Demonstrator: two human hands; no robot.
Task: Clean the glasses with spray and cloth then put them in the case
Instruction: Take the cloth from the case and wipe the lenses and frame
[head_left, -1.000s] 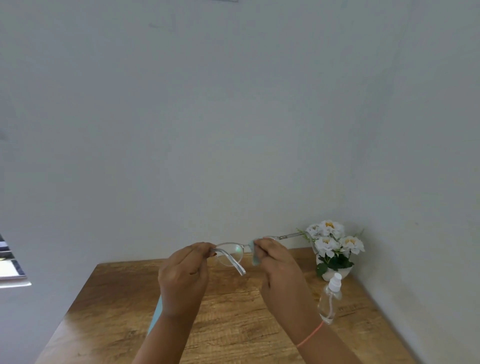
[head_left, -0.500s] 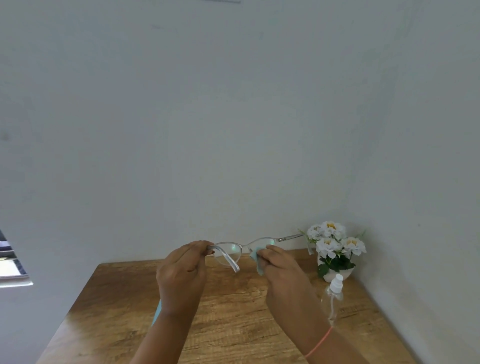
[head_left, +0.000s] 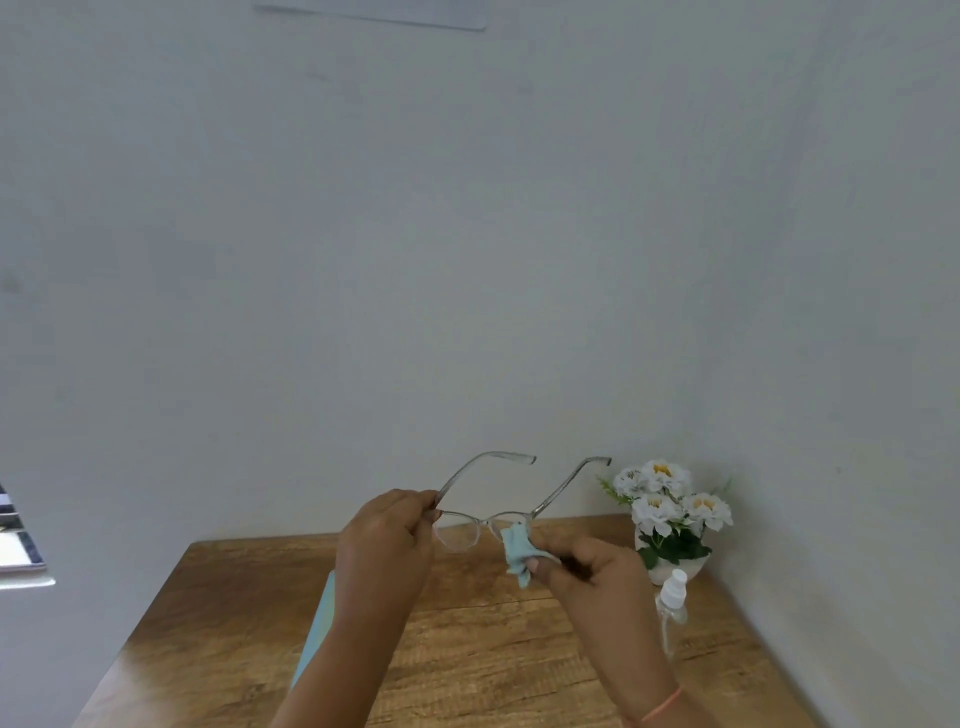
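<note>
Clear-framed glasses (head_left: 470, 526) are held up above the wooden table (head_left: 467, 660), their two arms pointing away from me toward the wall. My left hand (head_left: 384, 545) pinches the frame at its left hinge. My right hand (head_left: 587, 571) presses a small light-blue cloth (head_left: 517, 552) against the right lens. A clear spray bottle (head_left: 671, 605) with a white top stands on the table, right of my right hand. A light-blue flat object (head_left: 319, 623), possibly the case, lies on the table, mostly hidden behind my left forearm.
A white pot of white flowers (head_left: 667, 519) stands in the back right corner of the table. Grey walls close off the table at the back and on the right. A striped object (head_left: 18, 540) shows at the left edge of the view.
The glasses have been turned so their arms now point up and away from me. The cloth and my right hand have dropped lower on the right lens.
</note>
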